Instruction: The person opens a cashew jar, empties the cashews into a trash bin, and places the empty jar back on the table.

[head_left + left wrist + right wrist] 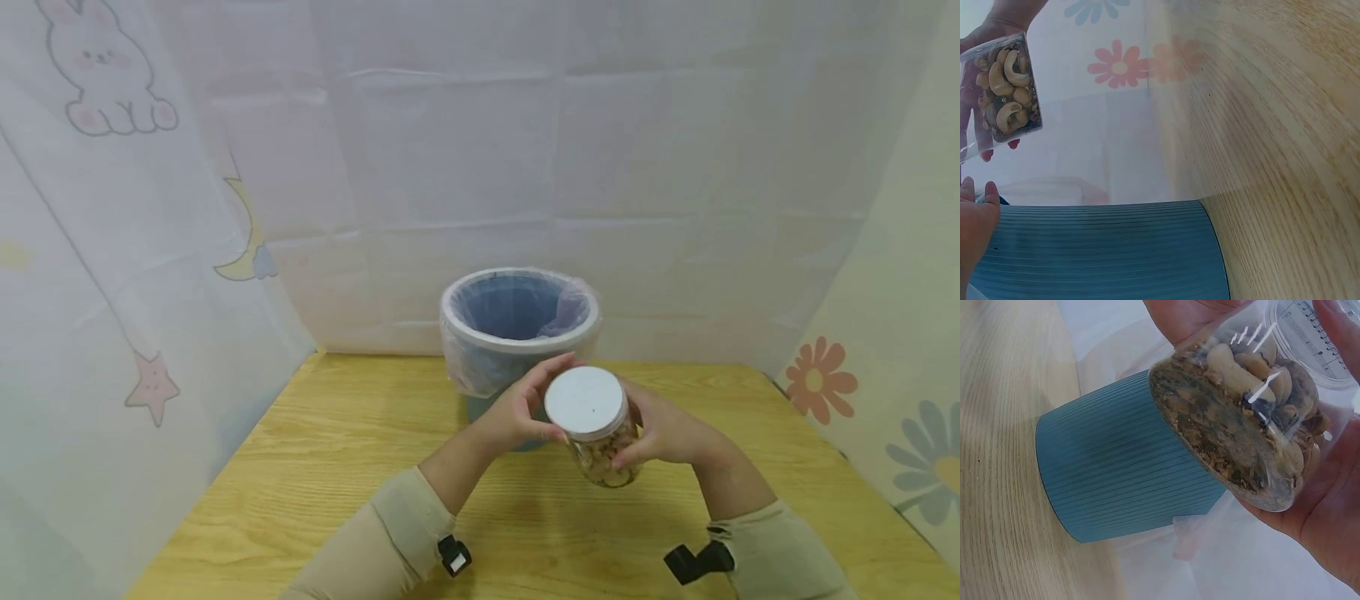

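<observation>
A clear jar [602, 461] with a white lid [585, 402] is held above the table, tilted. Cashew nuts [1007, 94] show through its wall, and brown crumbs [1210, 425] cover the bottom. My right hand [670, 427] grips the jar's body from the right, thumb across the near side. On the other side, my left hand [516, 414] holds the lid's edge between thumb and fingers; part of this grip is hidden behind the lid. Both hands are in front of a blue ribbed bin [1116, 462].
The bin stands at the back of the wooden table [360, 442], lined with a thin translucent bag [468, 364] folded over its white rim [517, 342]. Printed cloth [450, 150] hangs behind and on both sides. Black straps [697, 562] are on the sleeves.
</observation>
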`<action>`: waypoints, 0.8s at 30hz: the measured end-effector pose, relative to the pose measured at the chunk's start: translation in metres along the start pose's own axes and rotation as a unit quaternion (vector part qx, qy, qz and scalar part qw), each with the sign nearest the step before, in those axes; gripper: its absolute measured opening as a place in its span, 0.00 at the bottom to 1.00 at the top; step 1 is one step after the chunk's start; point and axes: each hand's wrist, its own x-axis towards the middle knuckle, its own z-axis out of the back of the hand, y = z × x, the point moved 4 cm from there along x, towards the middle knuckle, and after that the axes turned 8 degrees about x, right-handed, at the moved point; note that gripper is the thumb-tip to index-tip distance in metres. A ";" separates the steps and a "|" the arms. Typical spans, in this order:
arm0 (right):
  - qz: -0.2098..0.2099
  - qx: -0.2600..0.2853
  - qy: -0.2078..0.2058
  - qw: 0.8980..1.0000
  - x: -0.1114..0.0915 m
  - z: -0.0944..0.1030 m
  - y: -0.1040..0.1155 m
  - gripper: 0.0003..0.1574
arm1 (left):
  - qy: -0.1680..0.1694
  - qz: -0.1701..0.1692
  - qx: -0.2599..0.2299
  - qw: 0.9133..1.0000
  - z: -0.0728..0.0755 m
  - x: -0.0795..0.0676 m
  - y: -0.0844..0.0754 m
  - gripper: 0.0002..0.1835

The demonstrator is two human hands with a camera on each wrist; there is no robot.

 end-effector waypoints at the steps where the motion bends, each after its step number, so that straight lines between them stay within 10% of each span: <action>1: -0.001 0.000 0.000 1.000 0.000 0.000 0.000 0.62 | -0.001 0.001 0.001 1.000 0.000 0.000 0.000 0.59; 24: -0.021 0.005 -0.005 1.000 0.006 -0.005 -0.006 0.63 | -0.023 0.013 -0.019 0.999 -0.003 0.001 -0.003 0.60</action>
